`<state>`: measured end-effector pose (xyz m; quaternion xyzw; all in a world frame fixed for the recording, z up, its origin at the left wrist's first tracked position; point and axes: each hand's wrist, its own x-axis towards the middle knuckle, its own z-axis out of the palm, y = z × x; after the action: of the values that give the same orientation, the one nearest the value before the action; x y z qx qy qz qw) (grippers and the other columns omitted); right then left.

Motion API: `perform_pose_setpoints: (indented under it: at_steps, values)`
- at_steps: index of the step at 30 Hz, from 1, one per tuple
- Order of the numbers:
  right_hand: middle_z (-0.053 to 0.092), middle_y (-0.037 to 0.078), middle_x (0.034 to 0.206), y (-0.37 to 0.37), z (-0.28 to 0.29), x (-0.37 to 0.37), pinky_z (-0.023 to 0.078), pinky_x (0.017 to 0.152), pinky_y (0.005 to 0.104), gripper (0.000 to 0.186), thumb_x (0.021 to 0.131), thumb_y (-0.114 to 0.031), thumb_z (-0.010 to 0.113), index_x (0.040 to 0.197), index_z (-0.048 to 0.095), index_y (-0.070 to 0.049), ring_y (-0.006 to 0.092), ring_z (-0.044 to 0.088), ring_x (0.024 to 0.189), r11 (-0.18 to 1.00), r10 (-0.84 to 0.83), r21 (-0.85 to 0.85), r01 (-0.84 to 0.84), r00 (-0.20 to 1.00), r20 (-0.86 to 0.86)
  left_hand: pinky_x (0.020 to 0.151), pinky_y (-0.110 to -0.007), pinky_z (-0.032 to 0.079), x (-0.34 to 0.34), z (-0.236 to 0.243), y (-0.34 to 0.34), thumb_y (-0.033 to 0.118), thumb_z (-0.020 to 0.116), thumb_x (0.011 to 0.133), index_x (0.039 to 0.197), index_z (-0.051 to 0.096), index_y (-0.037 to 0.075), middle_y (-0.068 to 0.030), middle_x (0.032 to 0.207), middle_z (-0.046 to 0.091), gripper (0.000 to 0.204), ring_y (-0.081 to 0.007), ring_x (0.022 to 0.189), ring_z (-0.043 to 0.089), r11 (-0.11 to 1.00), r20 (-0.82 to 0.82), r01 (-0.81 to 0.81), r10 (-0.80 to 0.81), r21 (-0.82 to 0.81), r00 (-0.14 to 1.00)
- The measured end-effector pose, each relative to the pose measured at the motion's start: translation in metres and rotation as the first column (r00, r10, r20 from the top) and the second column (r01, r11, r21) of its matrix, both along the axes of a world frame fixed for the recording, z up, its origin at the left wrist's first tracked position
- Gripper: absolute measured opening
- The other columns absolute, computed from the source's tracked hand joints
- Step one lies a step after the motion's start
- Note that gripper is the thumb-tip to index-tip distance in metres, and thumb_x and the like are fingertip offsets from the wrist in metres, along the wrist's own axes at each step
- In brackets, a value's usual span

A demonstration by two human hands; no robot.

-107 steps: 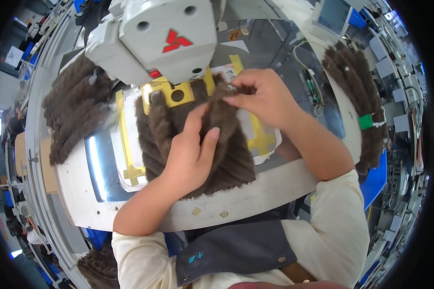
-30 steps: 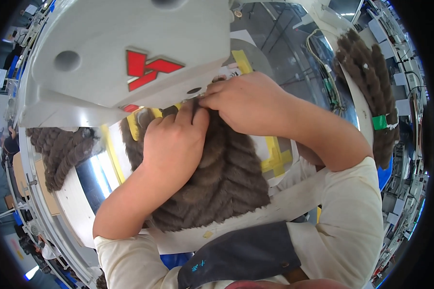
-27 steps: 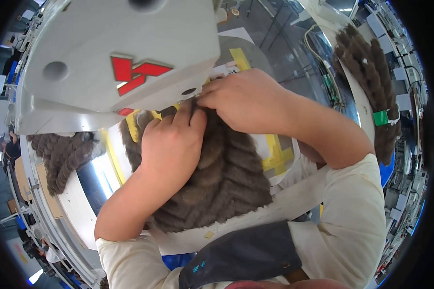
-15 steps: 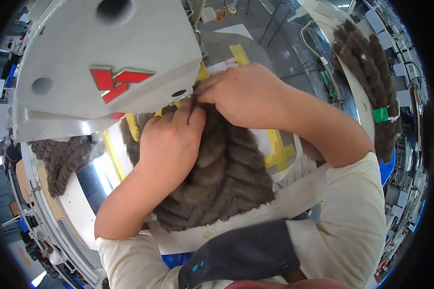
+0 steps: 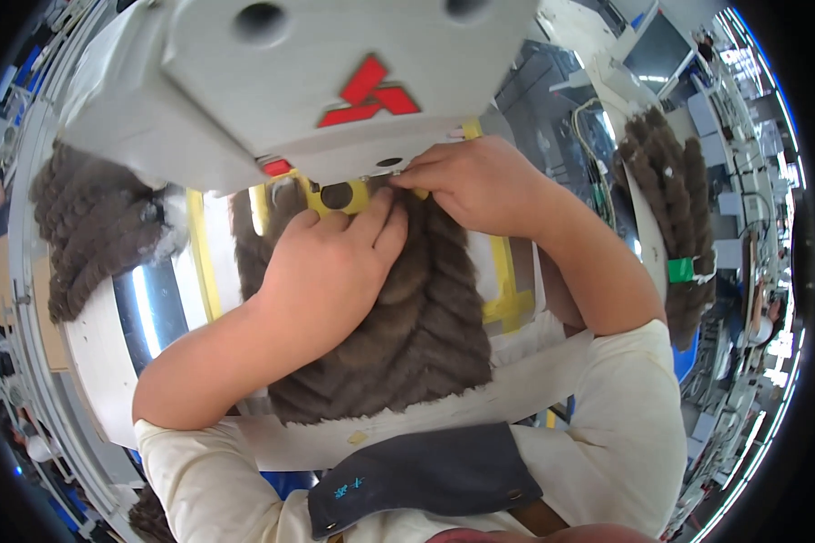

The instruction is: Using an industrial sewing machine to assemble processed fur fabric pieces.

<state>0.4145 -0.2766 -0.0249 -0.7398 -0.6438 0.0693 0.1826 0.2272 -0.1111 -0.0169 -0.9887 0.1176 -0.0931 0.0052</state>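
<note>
A brown fur piece with chevron-like ridges lies under a large pale grey sewing machine head and runs toward me. My left hand rests on its left part, fingers bent and closed on the fur close to the machine; the thumb is hidden. From the right, my right hand pinches the fur at the machine's lower edge. The fingertips of both hands nearly meet there. A yellow part with a round dark opening shows beside the left fingers. The machine head hides the stitching spot.
Yellow tape strips mark the white work surface. More brown fur lies at the left; another fur bundle with a green clip hangs at the right. A pale cable runs across the glossy tabletop at the back right.
My view has shifted, so the machine head appears farther right and more level. Both hands stay at the fur by the machine; the yellow part with the opening now shows more plainly.
</note>
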Motion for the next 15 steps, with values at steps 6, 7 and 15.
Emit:
perform_pose_setpoints:
  at_steps: [6, 7, 15]
  values:
    - [0.075, 0.003, 0.12, 0.002, 0.009, -0.005, 0.057, 0.092, 0.0419, 0.035, 0.089, -0.007, 0.055, 0.114, 0.078, -0.014, 0.0303, 0.071, 0.102, 0.991, -0.059, -0.117, 0.059, 0.998, 0.001, 0.07, -0.033, 0.048, -0.017, -0.004, -0.009, 0.014, 0.063, 0.078, 0.133, 0.062, 0.001, -0.0139, 0.135, 0.067, 0.056, -0.0176, 0.074, 0.064, 0.999, 0.011, 0.037, -0.037, -0.026, 0.999]
    - [0.075, 0.004, 0.117, 0.003, 0.01, -0.005, 0.057, 0.091, 0.0421, 0.034, 0.088, -0.006, 0.056, 0.113, 0.078, -0.013, 0.0309, 0.071, 0.102, 0.991, -0.07, -0.116, 0.066, 0.997, -0.034, 0.07, -0.033, 0.048, -0.018, -0.006, -0.011, 0.014, 0.063, 0.078, 0.133, 0.062, 0.001, -0.0139, 0.135, 0.067, 0.056, -0.0176, 0.074, 0.064, 0.999, 0.015, 0.021, -0.02, -0.04, 1.0]
    - [0.077, 0.01, 0.109, 0.005, 0.013, -0.003, 0.057, 0.086, 0.0446, 0.036, 0.087, -0.003, 0.056, 0.113, 0.078, -0.012, 0.0335, 0.071, 0.101, 0.993, -0.072, -0.101, 0.068, 0.997, -0.037, 0.067, -0.031, 0.046, -0.016, -0.009, -0.014, 0.017, 0.065, 0.079, 0.133, 0.062, 0.0, -0.0175, 0.133, 0.067, 0.057, -0.0159, 0.072, 0.063, 1.0, 0.01, 0.026, -0.026, 0.013, 1.0]
